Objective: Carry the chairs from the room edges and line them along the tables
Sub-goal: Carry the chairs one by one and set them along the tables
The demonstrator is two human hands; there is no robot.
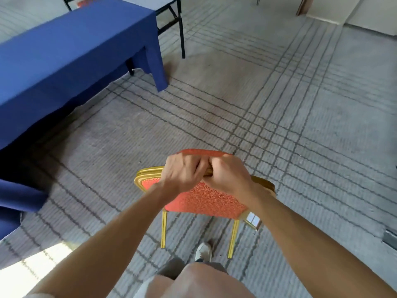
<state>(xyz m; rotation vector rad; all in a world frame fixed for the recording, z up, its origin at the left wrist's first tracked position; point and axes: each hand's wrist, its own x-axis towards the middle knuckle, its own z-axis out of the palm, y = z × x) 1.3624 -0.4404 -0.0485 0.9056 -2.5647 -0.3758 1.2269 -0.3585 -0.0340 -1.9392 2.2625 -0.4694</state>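
Observation:
A chair (204, 201) with a gold metal frame and red patterned cushion hangs in front of me, its legs off the carpet. My left hand (182, 173) and my right hand (227, 175) sit side by side and both grip the gold top rail of its backrest. The seat's far edge shows above my knuckles. A long table under a blue cloth (64, 61) stands to the upper left, about a chair's length from the chair.
A bare folding table with black legs (180, 29) stands behind the blue one. More blue cloth (15, 198) hangs at the left edge. Grey carpet with dark grid lines (300, 125) spreads to the right. My shoe (203, 251) is below the chair.

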